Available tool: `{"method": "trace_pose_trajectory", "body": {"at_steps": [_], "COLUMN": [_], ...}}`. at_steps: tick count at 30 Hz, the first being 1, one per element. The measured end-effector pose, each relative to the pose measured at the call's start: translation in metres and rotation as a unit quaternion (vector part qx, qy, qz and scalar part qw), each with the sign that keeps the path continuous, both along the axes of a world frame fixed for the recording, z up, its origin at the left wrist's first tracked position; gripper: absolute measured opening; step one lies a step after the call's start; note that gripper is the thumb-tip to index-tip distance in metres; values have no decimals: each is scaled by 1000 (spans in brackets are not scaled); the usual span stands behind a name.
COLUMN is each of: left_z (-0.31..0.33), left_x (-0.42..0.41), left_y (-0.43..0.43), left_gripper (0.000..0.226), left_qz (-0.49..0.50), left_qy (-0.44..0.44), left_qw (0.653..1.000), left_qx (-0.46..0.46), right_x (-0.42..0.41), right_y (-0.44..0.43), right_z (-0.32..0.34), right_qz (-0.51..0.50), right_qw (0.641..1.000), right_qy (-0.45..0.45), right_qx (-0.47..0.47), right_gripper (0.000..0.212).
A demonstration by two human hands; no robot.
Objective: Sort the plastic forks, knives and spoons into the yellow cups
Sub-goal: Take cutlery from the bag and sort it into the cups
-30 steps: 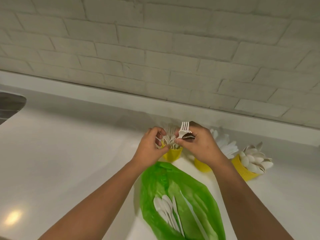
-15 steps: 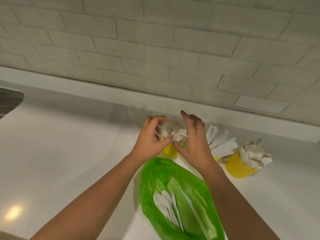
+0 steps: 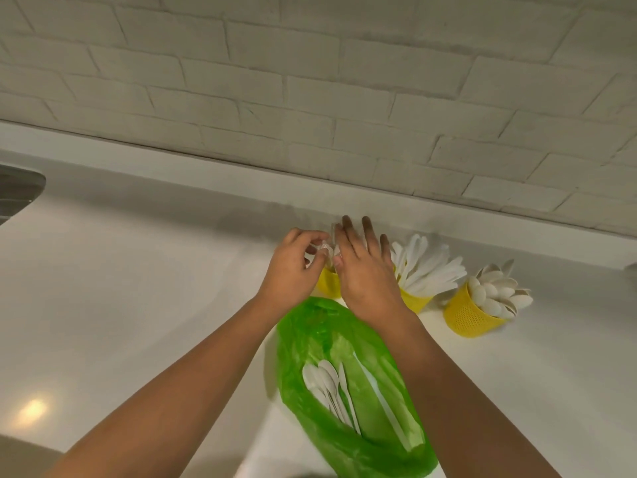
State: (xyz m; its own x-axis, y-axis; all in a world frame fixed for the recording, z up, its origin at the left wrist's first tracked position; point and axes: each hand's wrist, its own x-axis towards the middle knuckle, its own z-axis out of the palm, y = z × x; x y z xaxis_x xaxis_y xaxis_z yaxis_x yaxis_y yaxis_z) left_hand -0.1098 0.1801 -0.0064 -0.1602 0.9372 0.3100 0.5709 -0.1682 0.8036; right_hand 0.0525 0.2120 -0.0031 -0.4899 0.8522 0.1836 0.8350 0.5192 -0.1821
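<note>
White forks (image 3: 325, 251) are being pinched by the curled left hand (image 3: 293, 274). Right hand (image 3: 365, 270) is lying flat, fingers extended, touching them. Fork cup (image 3: 329, 282) is sitting at 6 o'clock beneath both.

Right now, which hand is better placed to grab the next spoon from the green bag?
Probably right. The right hand is spread open over the cup, while the left hand looks pinched on cutlery there. The spoons in the green bag lie between both forearms.

Three cups (image 3: 465, 317) in row by wall (image 3: 310, 81); bag (image 3: 344, 339) before them.
</note>
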Motion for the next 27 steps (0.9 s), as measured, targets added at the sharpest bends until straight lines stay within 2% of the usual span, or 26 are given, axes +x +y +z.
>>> {"method": "trace_pose_trajectory", "body": {"at_steps": [3, 5, 6, 8, 10, 12, 13, 15, 17, 19, 27], "left_z": [8, 7, 5, -6, -20, -35, -42, -54, -63, -71, -95], "left_x": [1, 3, 4, 1, -2, -5, -7, -11, -13, -15, -5], "left_y": [-30, -58, -72, -101, -127, -147, -155, -164, -168, -172, -186], "left_gripper": [22, 17, 16, 19, 31, 49, 52, 44, 25, 18, 52], "left_qz": [14, -15, -48, -151, -247, -289, -292, -288, -287, -282, -188], "left_qy": [-15, -27, -23, 32, 128, 233, 281, 331, 330, 321, 356], "left_qw": [999, 999, 999, 986, 951, 909, 890, 872, 876, 884, 904], "left_qx": [29, 23, 0, -65, -135, -192, -209, -216, -202, -189, -143], "right_x": [3, 12, 17, 30, 42, 49, 51, 50, 47, 42, 22], "right_y": [-23, -46, -57, -80, -101, -121, -130, -145, -155, -161, -176], "right_z": [24, 36, 38, 32, 14, -8, -19, -35, -47, -53, -60], "right_qz": [-4, -2, 1, 0, -21, -38, -43, -51, -64, -67, -78], "right_qw": [991, 977, 975, 977, 968, 951, 943, 933, 931, 933, 947], "right_qy": [131, 209, 223, 171, 60, -27, -45, -58, -59, -44, -41], "right_qx": [27, 31, -3, -127, -241, -305, -326, -352, -355, -350, -310], "right_gripper": [56, 38, 26, 8, 13, 26, 33, 47, 65, 77, 82]}}
